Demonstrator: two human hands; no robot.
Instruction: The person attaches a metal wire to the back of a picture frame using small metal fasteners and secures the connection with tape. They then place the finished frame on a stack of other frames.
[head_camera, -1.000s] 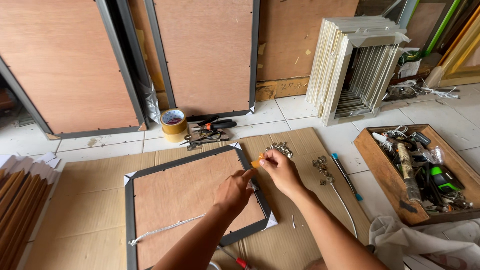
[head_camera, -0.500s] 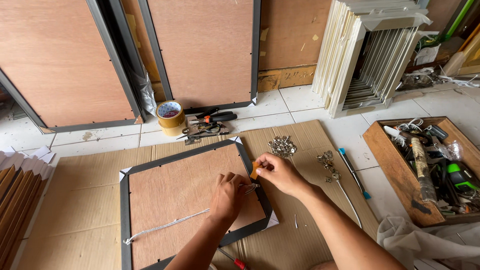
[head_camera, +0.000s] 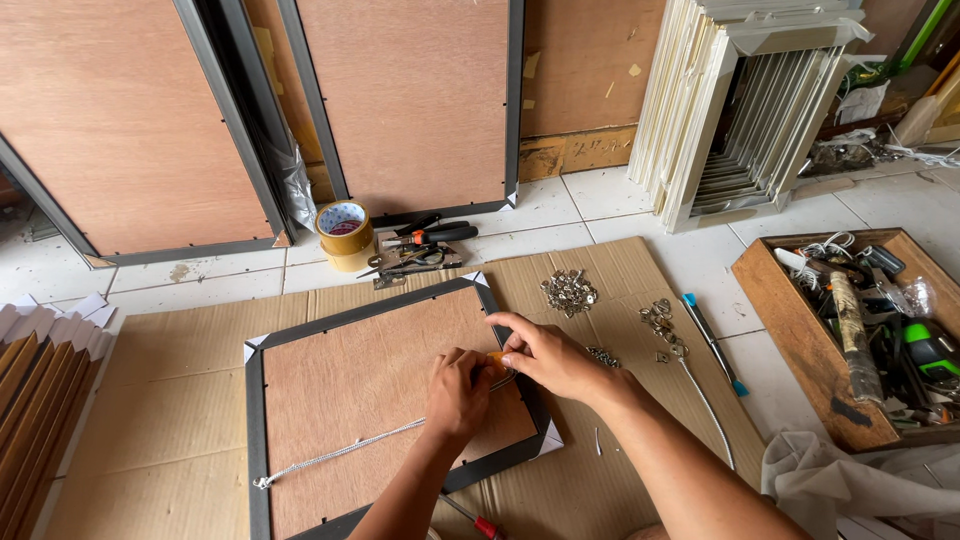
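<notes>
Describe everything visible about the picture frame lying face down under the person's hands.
The picture frame lies flat, back side up, on cardboard sheets spread over the tiled floor. Its border is dark grey, with white protectors on the visible corners, around a brown plywood-like backing board. A whitish cord runs across the back from the left rail toward the hands. The left hand and right hand press together at its right rail on something small and orange. The near edge is cut off by the view.
</notes>
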